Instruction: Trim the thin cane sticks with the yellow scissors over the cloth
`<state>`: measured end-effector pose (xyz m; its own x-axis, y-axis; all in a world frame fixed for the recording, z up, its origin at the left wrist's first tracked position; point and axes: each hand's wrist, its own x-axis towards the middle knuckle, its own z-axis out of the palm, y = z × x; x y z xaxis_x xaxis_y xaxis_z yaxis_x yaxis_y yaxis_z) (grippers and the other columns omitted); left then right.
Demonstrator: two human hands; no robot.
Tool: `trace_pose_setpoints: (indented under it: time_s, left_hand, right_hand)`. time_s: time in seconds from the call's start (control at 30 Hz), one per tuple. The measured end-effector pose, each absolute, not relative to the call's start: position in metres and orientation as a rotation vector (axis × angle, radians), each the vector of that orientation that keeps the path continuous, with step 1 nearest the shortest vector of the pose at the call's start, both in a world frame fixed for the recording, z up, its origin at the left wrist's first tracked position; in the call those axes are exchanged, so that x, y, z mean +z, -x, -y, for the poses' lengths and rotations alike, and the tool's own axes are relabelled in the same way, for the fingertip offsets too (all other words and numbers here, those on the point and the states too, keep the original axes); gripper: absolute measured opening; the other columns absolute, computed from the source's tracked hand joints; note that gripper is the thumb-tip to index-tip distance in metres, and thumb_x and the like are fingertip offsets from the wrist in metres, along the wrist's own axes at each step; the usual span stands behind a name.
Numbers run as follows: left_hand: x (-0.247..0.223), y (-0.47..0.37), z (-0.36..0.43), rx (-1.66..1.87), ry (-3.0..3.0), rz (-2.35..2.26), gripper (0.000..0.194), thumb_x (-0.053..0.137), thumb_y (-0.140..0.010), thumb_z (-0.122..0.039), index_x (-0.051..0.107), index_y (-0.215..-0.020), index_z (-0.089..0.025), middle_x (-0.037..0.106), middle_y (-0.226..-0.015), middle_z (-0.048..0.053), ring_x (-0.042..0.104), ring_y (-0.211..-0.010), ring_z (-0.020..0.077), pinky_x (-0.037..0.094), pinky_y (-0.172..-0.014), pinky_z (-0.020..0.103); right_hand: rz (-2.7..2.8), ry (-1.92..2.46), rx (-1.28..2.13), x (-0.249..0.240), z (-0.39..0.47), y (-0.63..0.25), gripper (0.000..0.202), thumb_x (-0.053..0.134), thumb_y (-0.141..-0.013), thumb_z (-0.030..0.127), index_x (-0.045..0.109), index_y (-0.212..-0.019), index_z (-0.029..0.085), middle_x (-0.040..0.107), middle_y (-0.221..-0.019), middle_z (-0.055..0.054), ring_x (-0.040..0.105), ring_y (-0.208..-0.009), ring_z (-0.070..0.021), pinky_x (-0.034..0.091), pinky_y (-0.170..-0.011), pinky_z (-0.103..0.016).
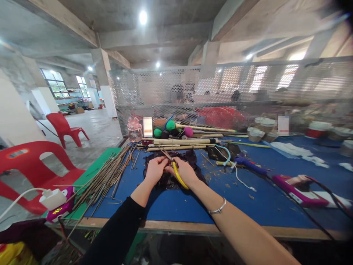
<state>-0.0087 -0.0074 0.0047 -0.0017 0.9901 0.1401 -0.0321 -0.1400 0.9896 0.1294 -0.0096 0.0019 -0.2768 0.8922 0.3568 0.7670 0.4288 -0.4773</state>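
Observation:
Both of my hands meet over a heap of dark crumpled material (pixel 193 157) at the middle of the blue table. My right hand (pixel 182 172) is closed around scissors with a yellow handle (pixel 178 176); their blades point up and left, away from me. Close beside it, my left hand (pixel 156 169) has its fingers pinched together near the blades. What lies between those fingertips is too small to make out. Pale sticks (pixel 182 141) lie just beyond the hands.
Thin brown sticks (pixel 106 180) are piled at the left. A pink jar (pixel 135 130) and green balls (pixel 170 125) stand behind. On the right are a blue-handled tool (pixel 250 165), a magenta power strip (pixel 300 193) and lidded tubs (pixel 256 134). Red chairs (pixel 64 129) are left.

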Motion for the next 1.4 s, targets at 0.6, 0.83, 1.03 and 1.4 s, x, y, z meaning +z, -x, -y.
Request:
trace_pose_setpoints:
  time_s: [0.6,0.83,1.03,1.4]
  left_hand:
    - [0.0015,0.0082,0.0051,1.377,-1.244,-1.073,0.026,0.058,-0.070,-0.026,0.066,-0.092,-0.015,0.067,-0.076,0.004,0.054,-0.052,0.0086,0.043,-0.048,0.019]
    - [0.0076,0.0088,0.0066,1.383,-1.250,-1.117,0.022,0.058,-0.068,-0.018,0.067,-0.088,-0.013,0.069,-0.075,0.005,0.061,-0.068,0.0147,0.049,-0.061,0.023]
    - [0.0047,0.0086,0.0054,1.381,-1.300,-1.165,0.019,0.061,-0.065,-0.020,0.068,-0.081,-0.013,0.069,-0.071,0.005,0.062,-0.064,0.0152,0.049,-0.059,0.024]
    - [0.0025,0.0096,0.0035,1.405,-1.357,-1.182,0.018,0.060,-0.066,-0.020,0.069,-0.080,-0.013,0.069,-0.076,0.005,0.062,-0.066,0.0156,0.049,-0.063,0.025]
  right_hand:
    - [2.073,1.412,0.289,-0.0054,0.0049,-0.1281,0.034,0.051,-0.075,0.050,0.054,-0.095,0.023,0.066,-0.079,-0.004,0.062,-0.073,-0.0185,0.038,-0.059,-0.023]
    - [2.125,1.451,0.218,-0.0035,0.0068,-0.1300,0.047,0.053,-0.070,0.056,0.047,-0.103,0.024,0.061,-0.093,-0.004,0.058,-0.083,-0.0178,0.038,-0.064,-0.024]
    - [2.153,1.431,0.236,-0.0043,0.0052,-0.1286,0.052,0.057,-0.068,0.054,0.045,-0.106,0.021,0.055,-0.095,-0.006,0.053,-0.092,-0.0187,0.037,-0.071,-0.026]
    - [2.129,1.345,0.236,-0.0069,0.0059,-0.1265,0.043,0.055,-0.072,0.050,0.047,-0.102,0.020,0.056,-0.090,-0.006,0.054,-0.086,-0.0179,0.038,-0.070,-0.026]
